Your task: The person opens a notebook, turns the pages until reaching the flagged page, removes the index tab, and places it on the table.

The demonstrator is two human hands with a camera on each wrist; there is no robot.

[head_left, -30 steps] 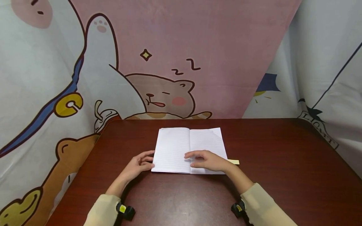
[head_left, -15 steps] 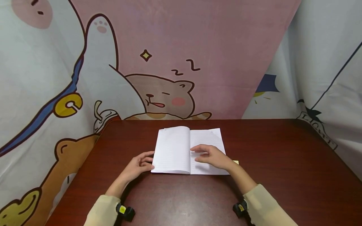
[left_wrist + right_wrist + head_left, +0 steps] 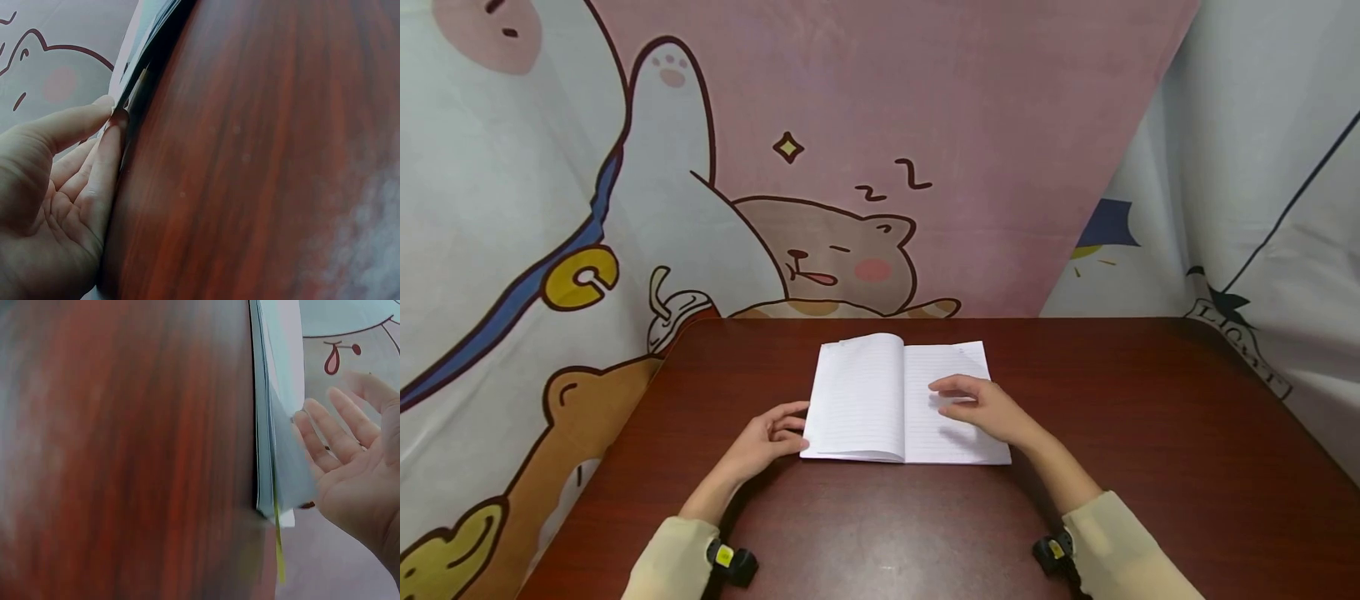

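An open lined notebook (image 3: 857, 400) lies on the brown table, its two white pages facing up. The top leaf on its left side bulges up near the spine. At the lower left edge my left hand (image 3: 766, 437) holds the notebook; the left wrist view shows the thumb (image 3: 84, 123) over the edge and fingers beneath. My right hand (image 3: 988, 408) hovers over the right page with loosely extended fingers, casting a shadow there. From the right wrist, it appears with nothing in its grasp, and a yellow strip (image 3: 279, 550) sticks out of the notebook.
The dark wood-grain table (image 3: 880, 525) stretches around the notebook on all sides. Behind it hangs a pink and white cloth (image 3: 985, 167) with cartoon animals. Each wrist carries a small black camera (image 3: 741, 567).
My right hand has moved to the right, from near the spine to over the right page. The left leaf has risen near the spine. My left hand has stayed in place.
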